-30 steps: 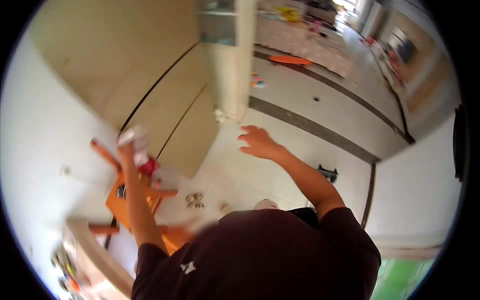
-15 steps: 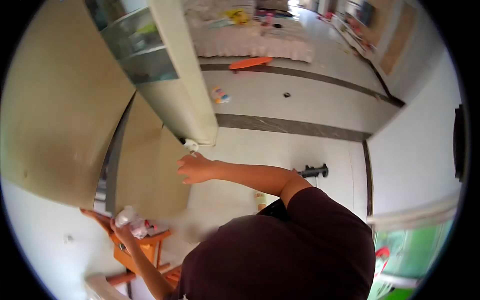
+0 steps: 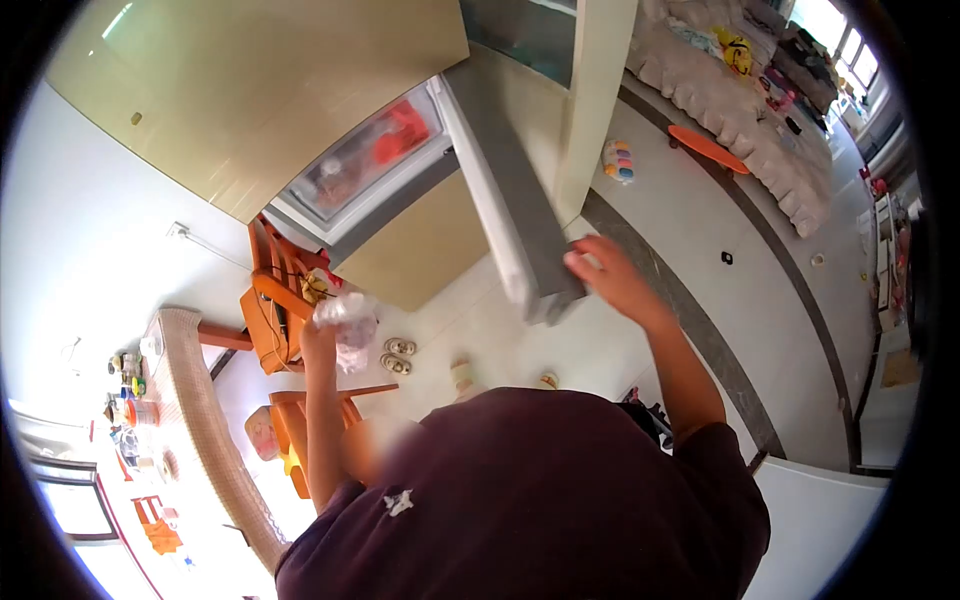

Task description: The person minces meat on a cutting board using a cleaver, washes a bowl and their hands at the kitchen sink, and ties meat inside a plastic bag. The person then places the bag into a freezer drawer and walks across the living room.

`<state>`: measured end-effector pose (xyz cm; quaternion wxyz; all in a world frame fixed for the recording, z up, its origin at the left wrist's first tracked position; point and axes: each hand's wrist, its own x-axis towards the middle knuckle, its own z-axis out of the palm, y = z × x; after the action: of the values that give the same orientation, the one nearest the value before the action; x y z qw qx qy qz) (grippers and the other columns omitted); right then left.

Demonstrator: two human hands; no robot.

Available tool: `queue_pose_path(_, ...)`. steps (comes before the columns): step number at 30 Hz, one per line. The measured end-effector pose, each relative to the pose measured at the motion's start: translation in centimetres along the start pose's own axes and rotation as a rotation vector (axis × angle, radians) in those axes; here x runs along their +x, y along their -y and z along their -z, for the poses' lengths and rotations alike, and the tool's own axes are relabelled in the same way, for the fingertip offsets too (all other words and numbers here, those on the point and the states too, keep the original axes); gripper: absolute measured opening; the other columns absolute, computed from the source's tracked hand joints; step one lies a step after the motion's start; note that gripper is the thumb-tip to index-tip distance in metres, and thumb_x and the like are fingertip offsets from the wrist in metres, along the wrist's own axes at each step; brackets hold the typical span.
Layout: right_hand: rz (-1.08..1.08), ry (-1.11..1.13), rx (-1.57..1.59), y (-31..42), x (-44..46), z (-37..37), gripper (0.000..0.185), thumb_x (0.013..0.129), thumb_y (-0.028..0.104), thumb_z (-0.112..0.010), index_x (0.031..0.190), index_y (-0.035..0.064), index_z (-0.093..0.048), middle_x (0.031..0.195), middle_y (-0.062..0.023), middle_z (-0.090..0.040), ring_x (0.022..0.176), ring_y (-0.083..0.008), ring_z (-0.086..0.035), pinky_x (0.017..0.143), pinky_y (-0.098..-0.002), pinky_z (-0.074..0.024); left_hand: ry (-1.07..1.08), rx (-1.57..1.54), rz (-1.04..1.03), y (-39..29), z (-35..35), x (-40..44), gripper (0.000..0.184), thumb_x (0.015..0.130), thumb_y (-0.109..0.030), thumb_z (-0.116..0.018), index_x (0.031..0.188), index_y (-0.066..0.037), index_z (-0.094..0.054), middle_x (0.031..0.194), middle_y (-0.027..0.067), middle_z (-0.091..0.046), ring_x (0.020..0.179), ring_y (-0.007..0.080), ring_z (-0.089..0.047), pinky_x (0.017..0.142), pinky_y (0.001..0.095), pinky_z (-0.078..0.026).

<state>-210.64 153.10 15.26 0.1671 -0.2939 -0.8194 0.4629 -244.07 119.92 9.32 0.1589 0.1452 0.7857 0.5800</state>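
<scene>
In my left hand is a clear plastic bag with whitish-pink contents, its top gripped in closed fingers. My right hand is at the outer end of a swung-open fridge door, fingers apart; whether it touches the door I cannot tell. The door has a grey outer edge and a white inner side. Behind it the fridge compartment stands open, with a clear-fronted drawer. A red bag and other packed items, too blurred to name, show inside that drawer.
Wooden chairs stand below the fridge on the left, beside a cloth-covered table. A pair of shoes lies on the floor. Farther right are an orange skateboard, a small black object and a bed-like couch.
The view has turned left. The fridge door now stands wide, exposing the compartment inside. My right hand has come to the door's end; my left hand still carries the plastic bag.
</scene>
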Motion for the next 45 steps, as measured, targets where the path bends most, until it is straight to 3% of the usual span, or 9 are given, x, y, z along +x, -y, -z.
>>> queue_pose_path(6, -0.117, -0.226, -0.433, -4.3, 3.2, 8.5, 0.050, 0.082, 0.042, -0.068, 0.111, 0.0013, -0.064, 0.130, -0.0256, -0.052, 0.129, -0.0381, -0.042, 0.105, -0.0427, -0.0349, -0.116, -0.207, 0.041, -2.9, -1.4, 6.0, 0.029, 0.079, -0.005, -0.060, 0.107, 0.004, -0.063, 0.093, 0.0076, -0.066, 0.082, 0.0174, -0.063, 0.073, 0.0292, -0.049)
queue_pose_path(14, -0.257, -0.460, -0.710, -11.0, 8.3, 17.7, 0.040, 0.083, 0.035, -0.066, 0.112, 0.0062, -0.065, 0.116, -0.0189, -0.060, 0.113, -0.0341, -0.054, 0.095, -0.0433, -0.0420, -0.119, -0.554, 0.055, -3.4, -1.0, 14.2, 0.035, 0.081, -0.006, -0.065, 0.115, 0.003, -0.059, 0.104, 0.0090, -0.064, 0.095, 0.0208, -0.062, 0.083, 0.0336, -0.049)
queue_pose_path(18, -0.096, -0.829, -1.017, -4.3, 13.4, 12.5, 0.031, 0.086, 0.028, -0.062, 0.108, 0.0059, -0.065, 0.104, -0.0157, -0.065, 0.101, -0.0324, -0.060, 0.087, -0.0426, -0.0465, -0.151, -0.539, 0.043, -7.6, -0.8, 14.2, 0.037, 0.082, -0.005, -0.064, 0.117, 0.003, -0.057, 0.109, 0.0102, -0.063, 0.100, 0.0212, -0.061, 0.088, 0.0329, -0.047)
queue_pose_path(21, 0.223, -0.530, -0.096, -3.0, 21.6, -1.0, 0.027, 0.092, 0.017, -0.056, 0.116, 0.0086, -0.061, 0.106, -0.0051, -0.063, 0.099, -0.0174, -0.059, 0.088, -0.0328, -0.0452, -0.129, -0.542, 0.068, -6.4, 0.6, 15.4, 0.039, 0.082, -0.004, -0.063, 0.120, 0.004, -0.055, 0.111, 0.0110, -0.062, 0.104, 0.0222, -0.060, 0.091, 0.0335, -0.047)
queue_pose_path(25, -0.196, 0.386, 0.546, 2.3, 32.4, -16.8, 0.040, 0.090, 0.029, -0.061, 0.129, 0.0190, -0.055, 0.113, 0.0025, -0.058, 0.100, -0.0096, -0.056, 0.087, -0.0301, -0.0403, -0.144, -0.564, 0.067, -7.4, 0.9, 14.8, 0.045, 0.083, -0.004, -0.063, 0.126, 0.005, -0.050, 0.120, 0.0136, -0.058, 0.111, 0.0254, -0.057, 0.094, 0.0372, -0.046)
queue_pose_path(29, -0.114, 0.443, 0.733, 1.1, 43.6, -28.2, 0.033, 0.085, 0.038, -0.063, 0.109, 0.0167, -0.055, 0.105, 0.0038, -0.056, 0.102, -0.0110, -0.051, 0.090, -0.0387, -0.0375, -0.194, -0.663, 0.097, -7.3, 1.3, 13.3, 0.049, 0.084, -0.003, -0.063, 0.130, 0.004, -0.046, 0.124, 0.0146, -0.056, 0.114, 0.0267, -0.055, 0.095, 0.0389, -0.046)
queue_pose_path(31, -0.350, 0.291, 1.079, 4.0, 44.7, -30.3, 0.032, 0.081, 0.040, -0.066, 0.101, 0.0179, -0.054, 0.104, 0.0035, -0.055, 0.103, -0.0126, -0.049, 0.090, -0.0398, -0.0362, -0.251, -0.678, 0.156, -8.0, 1.1, 12.1, 0.049, 0.085, -0.003, -0.063, 0.131, 0.003, -0.046, 0.125, 0.0148, -0.055, 0.114, 0.0271, -0.055, 0.096, 0.0398, -0.046)
queue_pose_path(34, -0.491, 0.299, 1.263, 4.9, 45.4, -30.6, 0.027, 0.076, 0.022, -0.060, 0.103, 0.0234, -0.056, 0.093, 0.0065, -0.054, 0.093, -0.0134, -0.049, 0.087, -0.0422, -0.0345, -0.274, -0.740, 0.177, -6.6, 1.6, 10.8, 0.048, 0.086, -0.002, -0.061, 0.131, 0.002, -0.045, 0.125, 0.0158, -0.055, 0.116, 0.0285, -0.054, 0.098, 0.0427, -0.045)
queue_pose_path(45, -0.406, 0.342, 1.252, 2.2, 39.0, -29.1, 0.013, 0.079, 0.023, -0.060, 0.091, 0.0205, -0.054, 0.096, 0.0040, -0.057, 0.098, -0.0142, -0.055, 0.084, -0.0362, -0.0375, -0.272, -0.872, 0.183, -9.6, -1.2, 9.5, 0.045, 0.088, -0.004, -0.059, 0.131, -0.001, -0.044, 0.128, 0.0151, -0.052, 0.120, 0.0305, -0.051, 0.100, 0.0478, -0.043)
